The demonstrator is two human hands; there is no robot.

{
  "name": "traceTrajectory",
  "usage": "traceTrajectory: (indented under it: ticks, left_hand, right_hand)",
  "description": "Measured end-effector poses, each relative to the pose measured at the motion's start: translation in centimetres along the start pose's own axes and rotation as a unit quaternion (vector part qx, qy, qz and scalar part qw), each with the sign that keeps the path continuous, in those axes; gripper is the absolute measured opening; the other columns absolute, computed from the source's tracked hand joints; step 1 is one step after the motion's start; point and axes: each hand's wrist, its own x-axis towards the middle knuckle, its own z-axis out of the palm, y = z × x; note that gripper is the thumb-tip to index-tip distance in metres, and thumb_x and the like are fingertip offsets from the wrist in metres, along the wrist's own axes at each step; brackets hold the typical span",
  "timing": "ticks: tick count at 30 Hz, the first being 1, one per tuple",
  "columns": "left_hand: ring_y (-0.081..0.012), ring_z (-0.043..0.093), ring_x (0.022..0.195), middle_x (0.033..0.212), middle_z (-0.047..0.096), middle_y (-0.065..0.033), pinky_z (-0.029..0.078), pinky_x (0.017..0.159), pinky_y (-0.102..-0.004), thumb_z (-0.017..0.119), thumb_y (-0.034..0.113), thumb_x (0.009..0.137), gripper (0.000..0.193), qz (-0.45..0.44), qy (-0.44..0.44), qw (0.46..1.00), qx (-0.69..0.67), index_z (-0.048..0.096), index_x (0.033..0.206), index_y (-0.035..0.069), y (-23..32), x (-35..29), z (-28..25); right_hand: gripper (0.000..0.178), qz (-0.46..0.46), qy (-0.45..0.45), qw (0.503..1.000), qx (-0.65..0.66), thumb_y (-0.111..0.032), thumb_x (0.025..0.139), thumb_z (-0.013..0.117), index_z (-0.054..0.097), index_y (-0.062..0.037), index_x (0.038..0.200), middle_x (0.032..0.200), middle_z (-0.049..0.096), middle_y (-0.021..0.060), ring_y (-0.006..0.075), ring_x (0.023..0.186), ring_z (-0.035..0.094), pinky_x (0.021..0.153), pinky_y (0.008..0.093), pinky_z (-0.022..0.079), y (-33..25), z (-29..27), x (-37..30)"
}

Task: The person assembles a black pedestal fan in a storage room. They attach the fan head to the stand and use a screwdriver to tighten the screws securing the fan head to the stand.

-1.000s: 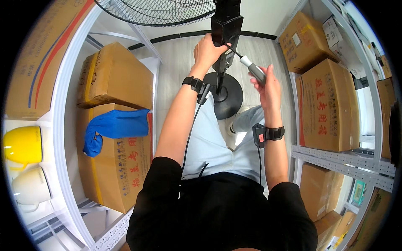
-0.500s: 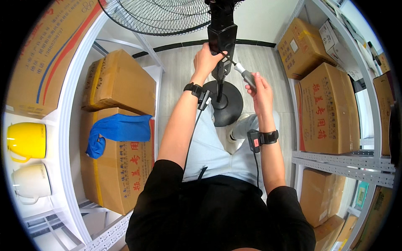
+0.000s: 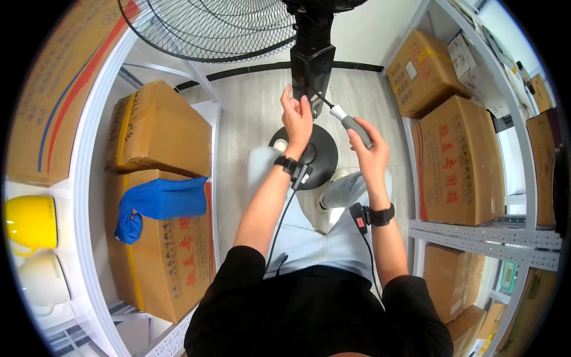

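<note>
My right hand point(image 3: 373, 152) holds the grey-and-white handle of a screwdriver point(image 3: 355, 130), its fingers and thumb closed round the rear end. The dark shaft slants up and left, and its tip meets the black fan post point(image 3: 309, 62). My left hand point(image 3: 297, 121) is raised just in front of the post's lower part, fingers and thumb apart, with nothing seen in it. Whether its fingertips touch the post I cannot tell. Below both hands lies the fan's round black base point(image 3: 324, 157) on the floor, partly covered by my left hand and leg.
A wire fan grille point(image 3: 220, 27) spreads at the upper left. Shelves on both sides hold cardboard boxes point(image 3: 163, 128), and a blue cloth point(image 3: 163, 199) lies over one on the left. Yellow point(image 3: 33, 221) and white point(image 3: 44, 279) mugs stand at far left. Cables run from both wrists.
My left hand has come away from the post, moving down and opening. The screwdriver's handle and my right hand have dropped lower, while the tip stays at the post. The view has shifted slightly.
</note>
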Motion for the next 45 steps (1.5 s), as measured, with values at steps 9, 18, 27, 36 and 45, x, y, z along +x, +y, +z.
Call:
traceTrajectory:
  ticks: [9, 18, 27, 36, 45]
  left_hand:
    - [-0.0024, 0.034, 0.055, 0.06, 0.044, 0.0063, 0.027, 0.048, -0.0245, 0.056, 0.03, 0.098, 0.033, -0.234, -0.144, 0.934, -0.228, 0.06, 0.08, 0.002, 4.0, 0.7, 0.8]
    - [-0.0015, 0.029, 0.05, 0.057, 0.037, 0.008, 0.022, 0.044, -0.0236, 0.056, 0.034, 0.097, 0.036, -0.264, -0.16, 0.928, -0.207, 0.058, 0.077, 0.005, 6.0, 0.3, 0.9]
    - [-0.0012, 0.026, 0.045, 0.06, 0.037, 0.007, 0.018, 0.039, -0.0205, 0.056, 0.036, 0.097, 0.033, -0.324, -0.196, 0.87, -0.317, 0.054, 0.082, 0.007, 5.7, 0.0, 1.1]
    - [-0.0006, 0.027, 0.043, 0.059, 0.036, 0.0073, 0.02, 0.038, -0.0186, 0.056, 0.037, 0.097, 0.03, -0.339, -0.228, 0.872, -0.271, 0.05, 0.086, 0.009, 6.3, 0.2, 0.7]
    - [-0.0014, 0.026, 0.044, 0.059, 0.036, 0.0075, 0.02, 0.039, -0.0196, 0.055, 0.036, 0.098, 0.035, -0.331, -0.228, 0.864, -0.303, 0.055, 0.087, 0.003, 5.6, 0.4, 0.8]
  right_hand:
    - [0.053, 0.218, -0.059, 0.926, 0.302, -0.045, 0.1, 0.045, 0.057, 0.0042, 0.116, 0.097, 0.065, 0.0121, 0.0115, 0.075, 0.06, 0.064, 0.0231, 0.047, 1.0, -0.6, 0.6]
    - [0.037, -0.173, 0.012, 0.962, -0.211, -0.016, 0.083, 0.073, 0.062, -0.0082, 0.117, 0.1, 0.067, 0.0098, 0.0251, 0.091, 0.064, 0.079, 0.0336, 0.05, -0.4, -1.0, 0.0]
    - [0.035, 0.161, -0.064, 0.98, -0.094, -0.025, 0.087, 0.069, 0.058, -0.0053, 0.114, 0.092, 0.067, 0.0161, 0.0203, 0.077, 0.066, 0.063, 0.0297, 0.05, 1.1, -1.6, -0.1]
    - [0.039, 0.283, -0.046, 0.958, -0.009, -0.019, 0.082, 0.075, 0.058, -0.0047, 0.113, 0.104, 0.064, 0.0178, 0.0228, 0.084, 0.065, 0.061, 0.0296, 0.05, 0.1, -1.4, -0.2]
    - [0.037, -0.131, 0.138, 0.978, -0.083, -0.032, 0.09, 0.067, 0.06, -0.0014, 0.109, 0.072, 0.066, 0.0086, 0.0153, 0.062, 0.064, 0.052, 0.0273, 0.047, 2.0, 0.1, -1.7]
